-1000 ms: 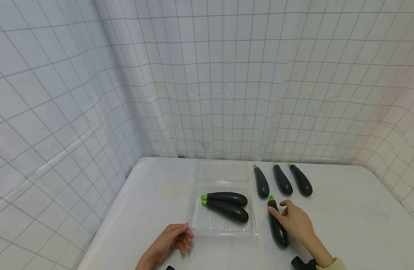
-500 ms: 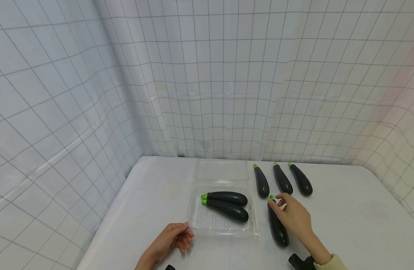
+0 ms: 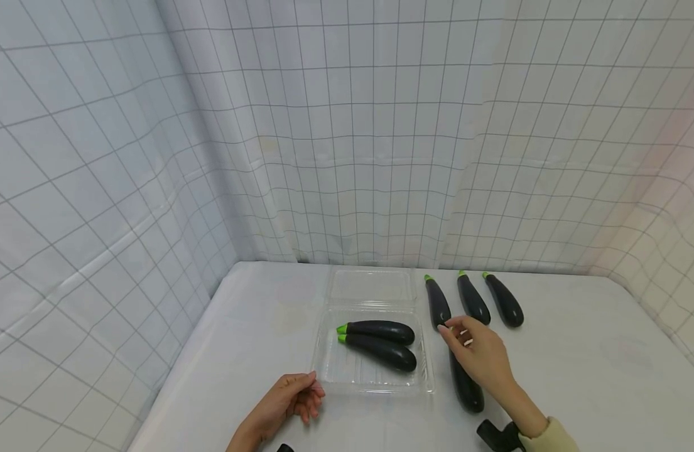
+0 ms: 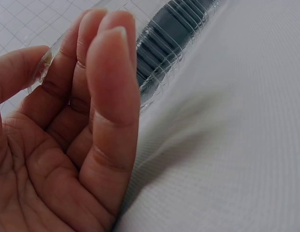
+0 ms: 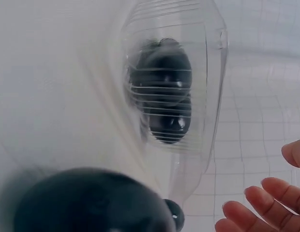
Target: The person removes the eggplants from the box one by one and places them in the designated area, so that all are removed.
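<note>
My left hand (image 3: 290,402) pinches the near left corner of an open clear plastic clamshell box (image 3: 369,384) between thumb and fingers; in the left wrist view the box's edge shows between them. Inside the box lie two dark eggplants, the upper eggplant (image 3: 380,331) and the lower eggplant (image 3: 383,353), green ends to the left. My right hand (image 3: 482,351) hovers over the stem end of the near eggplant (image 3: 467,390), hiding its green tip. Its fingertips are by the blunt end of the far left eggplant (image 3: 437,301). The right wrist view shows loosely bent fingers (image 5: 266,208) holding nothing.
Two more eggplants lie at the back right, the middle eggplant (image 3: 473,298) and the right eggplant (image 3: 505,301). The box's lid (image 3: 372,285) lies flat behind its base. A white cloth covers the table (image 3: 595,364); a gridded white curtain (image 3: 369,157) hangs around it.
My right hand has moved forward and left, from over the near eggplant toward the far left eggplant's blunt end. The left hand, the box and the eggplants have stayed in place.
</note>
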Available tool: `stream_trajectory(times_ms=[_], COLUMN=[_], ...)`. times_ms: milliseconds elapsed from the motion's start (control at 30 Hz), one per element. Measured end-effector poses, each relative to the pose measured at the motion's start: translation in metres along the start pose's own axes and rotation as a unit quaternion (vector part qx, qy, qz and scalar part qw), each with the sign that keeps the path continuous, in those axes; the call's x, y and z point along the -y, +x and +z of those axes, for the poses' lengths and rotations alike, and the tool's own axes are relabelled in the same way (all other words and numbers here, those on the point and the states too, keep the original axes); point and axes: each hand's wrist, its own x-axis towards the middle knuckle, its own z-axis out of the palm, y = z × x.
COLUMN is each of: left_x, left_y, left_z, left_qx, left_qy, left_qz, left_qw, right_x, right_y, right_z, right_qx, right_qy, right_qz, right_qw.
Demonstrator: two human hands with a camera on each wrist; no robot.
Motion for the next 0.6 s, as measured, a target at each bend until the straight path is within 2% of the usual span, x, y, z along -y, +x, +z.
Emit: stream_trajectory(times_ms=[200, 367, 600], left_x=[0.0, -0.001, -0.003], left_y=[0.0, -0.001, -0.002], left_z=[0.001, 0.002, 0.003], left_qx=[0.0, -0.002, -0.002], left_qy=[0.0, 0.0, -0.003], left_qz=[0.003, 0.003, 0.004], left_qw=[1.0, 1.0, 1.0], right_x=[0.006, 0.013, 0.026], right_y=[0.006, 0.01, 0.017], right_z=[0.004, 0.007, 0.009], right_qx=[-0.01, 0.017, 0.036], right_qy=[0.033, 0.074, 0.059], right_qz=[-0.051, -0.048, -0.058], right_qw=[0.9981, 0.996, 0.9959])
